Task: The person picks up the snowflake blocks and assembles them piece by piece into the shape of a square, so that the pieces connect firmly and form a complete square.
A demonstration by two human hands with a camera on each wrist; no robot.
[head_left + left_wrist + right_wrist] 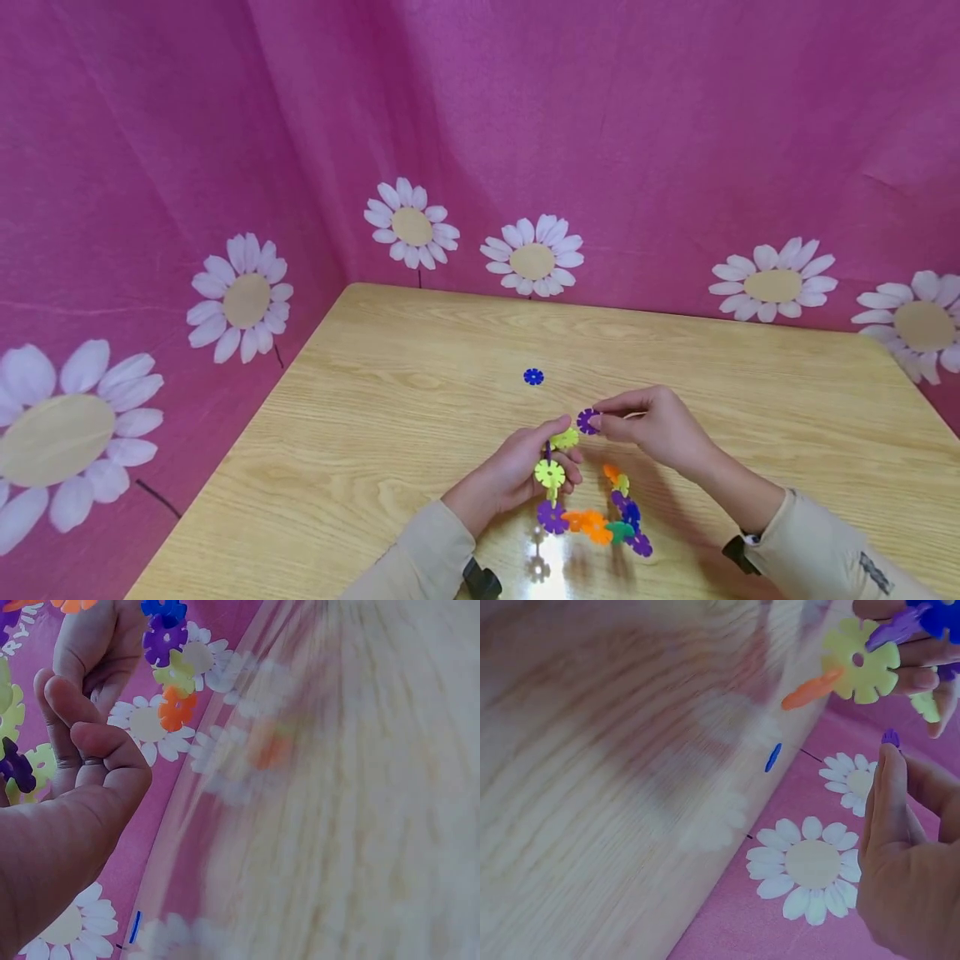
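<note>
My left hand (510, 468) holds one end of a chain of notched plastic snowflake discs (552, 517), with the thumb on a yellow disc (566, 438). Purple, yellow, orange, green and blue discs make up the chain, which hangs and curves round to the right. Between thumb and fingers, my right hand (667, 429) pinches a single purple disc (585, 421). That disc is close to the yellow end; in the right wrist view the purple disc (890, 738) appears apart from the chain. The orange disc (177, 710) forms the chain's other end.
One loose blue disc (533, 377) lies on the wooden table (360, 417) beyond the hands. A pink cloth (600, 125) printed with white flowers stands behind and left of the table. Dark straps show at both wrists.
</note>
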